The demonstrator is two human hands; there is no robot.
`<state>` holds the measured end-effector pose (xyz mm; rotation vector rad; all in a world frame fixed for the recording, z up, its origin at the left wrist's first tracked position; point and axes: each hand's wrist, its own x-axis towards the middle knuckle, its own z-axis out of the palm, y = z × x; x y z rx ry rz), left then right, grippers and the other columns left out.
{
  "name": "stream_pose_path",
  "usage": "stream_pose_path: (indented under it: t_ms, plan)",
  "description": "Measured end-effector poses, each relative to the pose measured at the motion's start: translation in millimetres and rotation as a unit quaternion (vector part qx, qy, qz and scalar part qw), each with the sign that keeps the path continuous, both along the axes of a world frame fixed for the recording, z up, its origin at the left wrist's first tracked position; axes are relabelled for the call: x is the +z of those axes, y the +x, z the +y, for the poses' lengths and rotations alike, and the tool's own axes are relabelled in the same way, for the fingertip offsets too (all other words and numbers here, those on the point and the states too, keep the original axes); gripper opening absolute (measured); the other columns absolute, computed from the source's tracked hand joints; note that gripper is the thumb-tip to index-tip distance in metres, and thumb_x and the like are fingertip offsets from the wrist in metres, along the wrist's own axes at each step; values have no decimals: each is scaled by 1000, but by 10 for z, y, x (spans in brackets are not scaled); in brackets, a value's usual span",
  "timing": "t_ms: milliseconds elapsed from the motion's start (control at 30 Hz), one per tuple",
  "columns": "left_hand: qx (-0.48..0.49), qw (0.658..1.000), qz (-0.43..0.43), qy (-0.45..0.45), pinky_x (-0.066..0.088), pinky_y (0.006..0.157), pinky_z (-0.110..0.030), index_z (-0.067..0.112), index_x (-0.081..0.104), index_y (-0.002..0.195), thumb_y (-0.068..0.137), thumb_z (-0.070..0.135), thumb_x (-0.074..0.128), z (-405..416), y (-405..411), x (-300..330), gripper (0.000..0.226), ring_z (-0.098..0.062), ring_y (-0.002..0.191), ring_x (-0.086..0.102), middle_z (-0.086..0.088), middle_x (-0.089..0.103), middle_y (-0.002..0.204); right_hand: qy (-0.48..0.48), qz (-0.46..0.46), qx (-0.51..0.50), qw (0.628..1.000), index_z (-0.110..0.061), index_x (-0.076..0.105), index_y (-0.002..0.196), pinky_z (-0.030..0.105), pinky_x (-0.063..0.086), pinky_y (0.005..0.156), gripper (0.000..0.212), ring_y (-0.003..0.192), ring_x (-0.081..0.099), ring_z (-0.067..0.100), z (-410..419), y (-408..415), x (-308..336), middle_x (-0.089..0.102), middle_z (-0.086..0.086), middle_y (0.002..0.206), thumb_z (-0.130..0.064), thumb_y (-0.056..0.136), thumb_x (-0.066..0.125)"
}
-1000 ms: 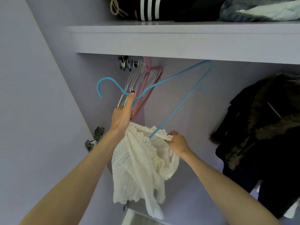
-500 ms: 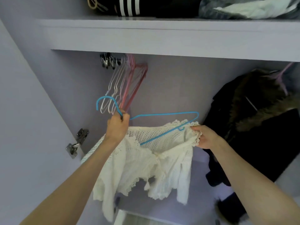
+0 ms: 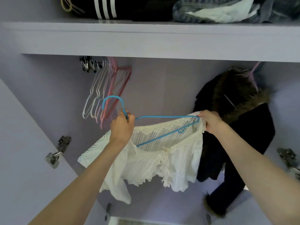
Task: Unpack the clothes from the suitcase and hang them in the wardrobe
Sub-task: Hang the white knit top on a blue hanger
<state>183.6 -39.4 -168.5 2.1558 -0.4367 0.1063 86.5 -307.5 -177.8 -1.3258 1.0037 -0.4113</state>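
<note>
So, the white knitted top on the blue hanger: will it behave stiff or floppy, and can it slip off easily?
The white knitted top is probably floppy and light: it sags and folds between both hands. It may slip, because only its right shoulder sits over the blue hanger, where the right hand pinches it. The open weave could snag on the hook beside the left hand.

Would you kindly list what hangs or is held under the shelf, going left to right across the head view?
Empty hangers → left hand on the blue hanger → white top → right hand → dark coat.

Both arms raised; left hand (image 3: 122,127) and right hand (image 3: 211,121) gripping.
</note>
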Motion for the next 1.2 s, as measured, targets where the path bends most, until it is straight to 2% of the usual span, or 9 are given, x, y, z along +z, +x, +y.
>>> stream_pose_path:
  t_ms: [100,300,567,600,667,733,900,1000,1200]
  plan:
    - [-20,1000,-2,7,46,79,-45,2,54,98,95,18,38,-118,-53,37,22,-38,83,57,-17,60,77,-104,30,-16,994,11,61,101,28,47,57,22,65,58,25,29,11,46,58,12,73,3,83,52]
    - [-75,993,19,87,39,67,-38,5,48,95,97,22,34,-415,-167,36,22,-36,76,52,-11,54,72,-265,48,81,960,9,66,105,31,48,88,30,109,60,27,424,16,283,66,17,115,3,80,50]
    - [-81,994,36,58,41,61,-35,2,54,97,97,22,35,-413,-77,152,27,-28,71,52,-15,59,80,-202,49,354,912,-9,60,119,30,59,76,27,82,65,20,691,-124,541,65,8,96,-19,94,55]
    - [-86,994,38,55,41,58,-33,2,56,98,96,22,36,-391,-50,173,28,-24,68,51,-16,61,82,-299,67,326,894,-9,61,119,32,56,83,28,90,64,20,621,-113,525,64,8,100,-19,94,54]
    - [-91,994,39,45,39,54,-30,1,59,96,95,21,40,-364,-33,220,28,-21,63,48,-17,64,83,-528,158,329,767,-19,61,123,33,41,99,32,114,52,19,531,-84,482,57,5,116,-28,92,56]
    - [-96,994,33,32,37,52,-26,3,59,92,95,22,42,-357,-33,275,26,-16,59,48,-12,64,77,-603,197,374,676,-22,59,124,34,33,98,37,117,42,18,546,-60,430,52,1,118,-37,91,57]
    - [-136,990,21,-35,39,63,-24,13,58,98,95,32,49,-265,32,343,21,-17,75,56,5,60,78,-487,30,294,822,-11,63,88,33,39,68,18,68,48,15,597,33,347,50,-6,67,-26,94,56]
    - [-115,993,-26,20,33,102,-39,22,47,125,86,41,60,-89,161,211,46,-20,121,45,1,52,122,-484,9,204,851,-8,69,98,31,41,69,22,73,52,15,503,51,378,55,-3,71,-27,92,59]
    - [113,988,-46,94,27,101,-50,11,37,129,66,46,79,100,180,-111,83,-31,126,27,-13,32,132,-445,-42,167,879,-14,67,89,12,30,50,7,48,41,1,348,14,439,43,-11,56,-20,89,63]
